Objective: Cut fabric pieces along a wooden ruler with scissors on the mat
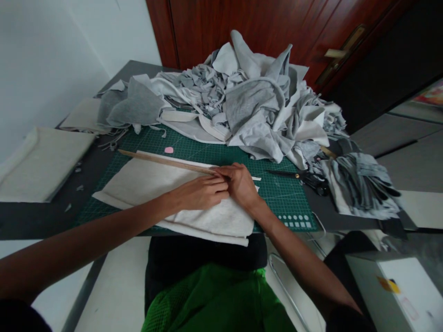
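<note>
A folded cream cloth [221,221] lies on the green cutting mat [287,193], its near edge hanging slightly over the table edge. Along its far edge runs a long wooden ruler [166,160]. My left hand [204,191] rests on the cloth with its fingers together and bent, their tips meeting my right hand. My right hand [242,182] is closed over the right end of the ruler, at the cloth's far edge. What lies between the fingertips of both hands is hidden. A narrow white strip [256,178] shows just past my right hand.
Black scissors [308,179] lie right of the cloth. A pink chalk piece [169,150] sits beyond the ruler. Grey and white fabric scraps [256,101] heap up at the back. Stacked grey cloth [363,182] is at the right, and a cream folded cloth [41,161] at the left.
</note>
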### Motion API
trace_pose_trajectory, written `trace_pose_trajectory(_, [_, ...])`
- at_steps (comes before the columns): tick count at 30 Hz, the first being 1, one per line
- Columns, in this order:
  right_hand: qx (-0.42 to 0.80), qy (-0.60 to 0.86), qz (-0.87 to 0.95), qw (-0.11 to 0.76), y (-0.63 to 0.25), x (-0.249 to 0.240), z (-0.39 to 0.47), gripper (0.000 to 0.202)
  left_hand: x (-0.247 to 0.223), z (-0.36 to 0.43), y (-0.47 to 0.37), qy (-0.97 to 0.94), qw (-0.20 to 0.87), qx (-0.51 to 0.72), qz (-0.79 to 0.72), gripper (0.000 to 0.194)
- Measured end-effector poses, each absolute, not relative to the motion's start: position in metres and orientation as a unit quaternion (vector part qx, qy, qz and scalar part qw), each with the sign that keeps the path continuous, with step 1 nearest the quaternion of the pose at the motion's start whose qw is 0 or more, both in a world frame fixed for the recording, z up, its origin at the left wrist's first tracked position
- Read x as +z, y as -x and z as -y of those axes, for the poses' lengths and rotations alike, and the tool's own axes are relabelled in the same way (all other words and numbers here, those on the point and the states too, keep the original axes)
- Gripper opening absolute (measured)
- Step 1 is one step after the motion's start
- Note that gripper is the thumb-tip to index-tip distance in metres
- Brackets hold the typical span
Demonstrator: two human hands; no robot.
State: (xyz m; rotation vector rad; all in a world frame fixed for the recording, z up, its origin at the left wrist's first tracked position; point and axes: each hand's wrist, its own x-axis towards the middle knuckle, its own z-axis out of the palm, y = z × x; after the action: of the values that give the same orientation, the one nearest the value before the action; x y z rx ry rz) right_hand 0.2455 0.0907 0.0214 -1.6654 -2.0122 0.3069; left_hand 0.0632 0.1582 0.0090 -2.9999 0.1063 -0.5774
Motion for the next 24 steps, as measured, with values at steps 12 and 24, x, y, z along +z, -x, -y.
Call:
trace_pose_trajectory(12, [0.057,0.634,0.731,0.245,-0.306,0.017,-0.082,0.021,0.006,-0.158,-0.064,0.985,-0.005,-0.172,0.019,0.014])
trace_pose_trajectory(24, [-0.001,0.666,0.719,0.200,-0.367,0.019,-0.048,0.019,0.011,-0.162,-0.062,0.979,-0.025,-0.191,0.062,0.017])
